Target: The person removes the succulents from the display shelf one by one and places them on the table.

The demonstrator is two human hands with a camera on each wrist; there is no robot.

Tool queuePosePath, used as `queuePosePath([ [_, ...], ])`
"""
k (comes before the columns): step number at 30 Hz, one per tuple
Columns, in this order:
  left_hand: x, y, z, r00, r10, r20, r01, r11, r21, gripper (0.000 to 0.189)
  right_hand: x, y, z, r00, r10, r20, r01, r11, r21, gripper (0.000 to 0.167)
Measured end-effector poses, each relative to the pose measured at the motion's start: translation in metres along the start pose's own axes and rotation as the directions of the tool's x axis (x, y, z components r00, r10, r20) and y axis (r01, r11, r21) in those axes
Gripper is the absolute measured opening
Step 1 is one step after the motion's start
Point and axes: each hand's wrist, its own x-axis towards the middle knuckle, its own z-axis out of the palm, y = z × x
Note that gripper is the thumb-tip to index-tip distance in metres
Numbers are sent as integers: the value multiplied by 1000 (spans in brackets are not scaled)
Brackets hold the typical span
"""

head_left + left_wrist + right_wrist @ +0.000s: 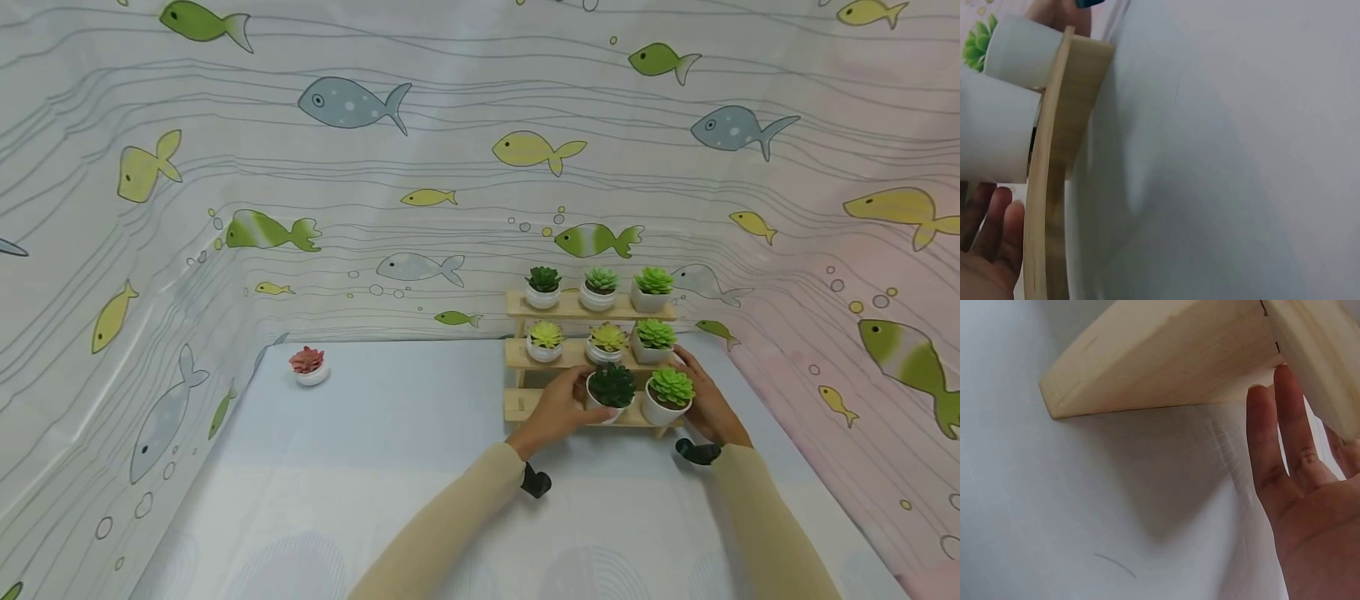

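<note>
A three-tier wooden plant stand (pixel 517 353) holds small potted succulents in rows. On its lowest tier, my left hand (pixel 558 410) grips the white pot of a dark green succulent (pixel 612 385), thumb across the front and fingers round the left side. To the right of it is a bright green succulent (pixel 670 390) in a white pot. My right hand (pixel 708 404) is at the right end of the stand beside that pot. In the right wrist view its fingers (pixel 1264 434) look fairly straight against or near the wood; whether they touch the pot is hidden.
A red succulent (pixel 308 365) in a white pot stands apart at the table's back left. Several more succulents fill the middle and top tiers, among them a yellow-green one (pixel 545 335). Fish-printed sheeting (pixel 450 225) encloses the pale table (pixel 390 417) at the back and sides.
</note>
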Motion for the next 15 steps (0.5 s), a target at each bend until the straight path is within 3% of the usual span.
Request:
queuePosePath([
  [11, 1, 1, 5, 1000, 5, -26, -5, 1000, -6, 69, 1, -1, 3, 999, 14, -35, -15, 999, -48, 69],
  [15, 1, 1, 5, 1000, 11, -22, -11, 1000, 2, 75, 0, -2, 4, 999, 15, -37, -17, 998, -58, 70],
])
